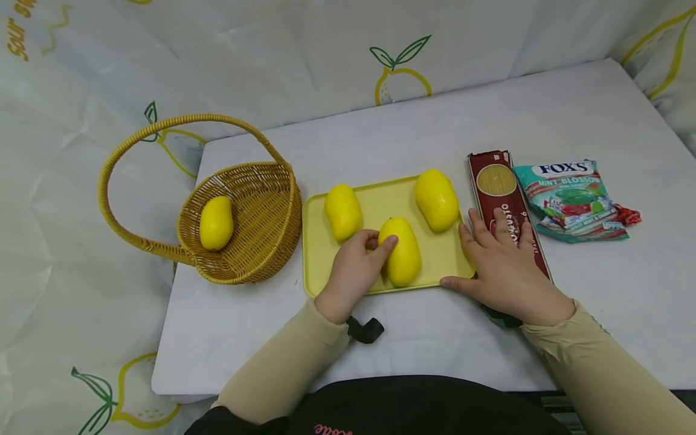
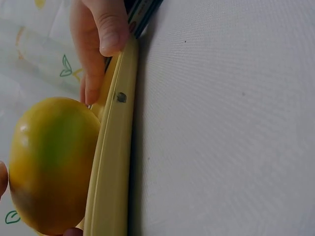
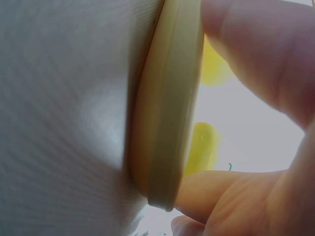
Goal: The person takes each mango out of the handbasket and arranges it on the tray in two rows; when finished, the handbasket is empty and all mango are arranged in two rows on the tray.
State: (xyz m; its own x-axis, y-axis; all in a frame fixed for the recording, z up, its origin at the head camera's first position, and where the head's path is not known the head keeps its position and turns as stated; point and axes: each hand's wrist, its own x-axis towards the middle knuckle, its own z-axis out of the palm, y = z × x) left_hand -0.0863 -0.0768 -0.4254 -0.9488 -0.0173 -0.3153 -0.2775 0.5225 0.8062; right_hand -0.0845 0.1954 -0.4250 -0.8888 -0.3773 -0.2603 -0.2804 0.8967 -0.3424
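Mango (image 1: 402, 260), white table (image 1: 234, 326), lemon-print backdrop (image 1: 293, 54)

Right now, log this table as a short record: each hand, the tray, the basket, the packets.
Left hand: holds the front mango between thumb and fingers
Right hand: fingers spread, thumb at the tray's near right corner, some fingers over the red packet
Tray: yellow; carries the front mango, a left mango and a right mango
Basket: left of the tray, one small mango inside
Red packet: right of the tray, partly covered by the hand
Candy bag: right of the red packet
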